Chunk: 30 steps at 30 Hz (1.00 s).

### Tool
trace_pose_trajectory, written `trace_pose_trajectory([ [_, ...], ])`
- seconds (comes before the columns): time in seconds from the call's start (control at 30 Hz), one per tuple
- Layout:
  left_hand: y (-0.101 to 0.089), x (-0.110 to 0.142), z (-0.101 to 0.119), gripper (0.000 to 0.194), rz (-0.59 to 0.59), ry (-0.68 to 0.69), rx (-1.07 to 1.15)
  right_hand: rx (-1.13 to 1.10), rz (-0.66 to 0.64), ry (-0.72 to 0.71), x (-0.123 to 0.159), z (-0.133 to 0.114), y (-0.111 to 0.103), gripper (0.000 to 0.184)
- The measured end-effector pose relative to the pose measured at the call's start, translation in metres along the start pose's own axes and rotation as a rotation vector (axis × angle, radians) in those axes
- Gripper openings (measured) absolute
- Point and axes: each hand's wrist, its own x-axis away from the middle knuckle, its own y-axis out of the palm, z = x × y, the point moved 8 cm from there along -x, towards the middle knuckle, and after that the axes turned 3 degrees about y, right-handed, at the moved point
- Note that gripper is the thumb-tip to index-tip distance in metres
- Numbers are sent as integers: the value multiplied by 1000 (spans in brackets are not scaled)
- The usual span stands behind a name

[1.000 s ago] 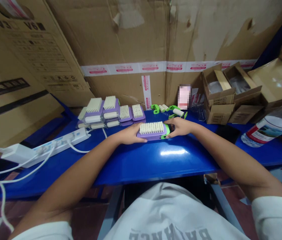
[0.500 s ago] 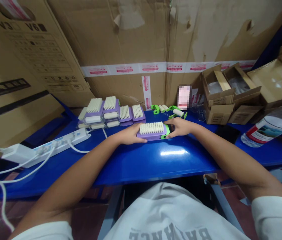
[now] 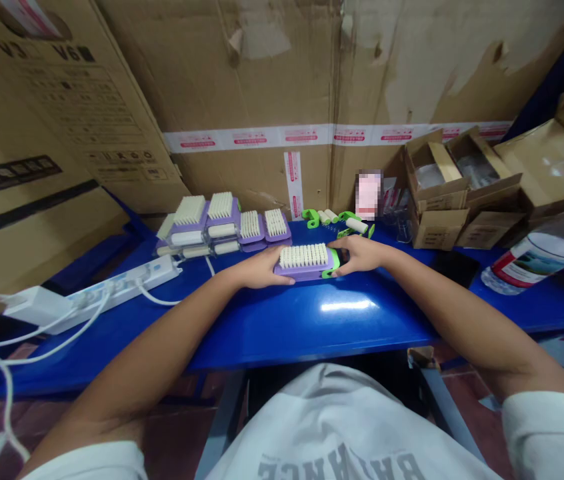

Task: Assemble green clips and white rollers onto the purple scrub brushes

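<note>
A purple brush (image 3: 305,262) with white bristles and a green end piece lies bristles-up on the blue table (image 3: 282,320). My left hand (image 3: 257,267) grips its left end, fingers curled along the near side. My right hand (image 3: 362,255) is closed on its right end at the green piece. Behind them, several more purple brushes (image 3: 222,225) sit stacked in rows at the back left. Loose green and white handle parts (image 3: 342,223) lie just beyond my right hand.
A white power strip (image 3: 112,290) with cables runs along the table's left. Open small cardboard boxes (image 3: 442,193) stand at the back right, a plastic bottle (image 3: 542,252) lies at the far right. Large cardboard cartons (image 3: 262,87) wall the back.
</note>
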Motion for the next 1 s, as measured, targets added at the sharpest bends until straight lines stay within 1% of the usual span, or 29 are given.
trace_pose_trajectory([
  [0.1,-1,1,-1,98,14,3,-16,1,3,7,-1,1,0,77],
  [0.23,-1,1,1,96,13,9,-22,-5,2,-12,-1,-1,1,69],
  [0.37,-1,1,1,99,-3,-16,-25,-9,12,-15,-1,-1,0,66],
  [0.47,-1,0,1,98,-5,-8,-17,-10,5,-20,0,-2,0,63],
  [0.7,-1,0,0,95,11,24,-19,-13,4,-16,0,-2,0,68],
  [0.9,-1,0,1,93,9,14,-17,4,15,-22,-1,-1,0,67],
  [1.0,-2,0,1,95,13,16,-15,3,15,-24,0,-1,0,69],
])
